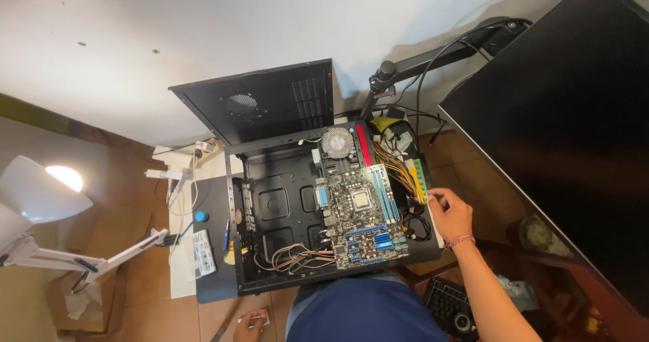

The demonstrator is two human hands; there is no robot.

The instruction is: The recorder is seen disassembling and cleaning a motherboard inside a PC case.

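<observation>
An open computer case (270,210) lies flat on a dark tabletop (209,274), seen from above, with a motherboard (358,213) sitting inside its right half. The person's right hand (451,213) rests at the case's right edge, fingers curled close together on or just beside a green memory stick (420,179) and a bundle of yellow cables (394,166); whether the grip actually holds the stick cannot be told. The left hand (251,324) is below the case, at the frame's bottom edge, loosely closed on a small pale object too small to identify. A loose tangle of thin wires (294,257) lies in the case, left of the board's lower corner. A small screwdriver (226,235) lies left of the case. Risks, as a judgement: the right hand could snag the cables and tug the board, or the wires could be pinched beneath it.
</observation>
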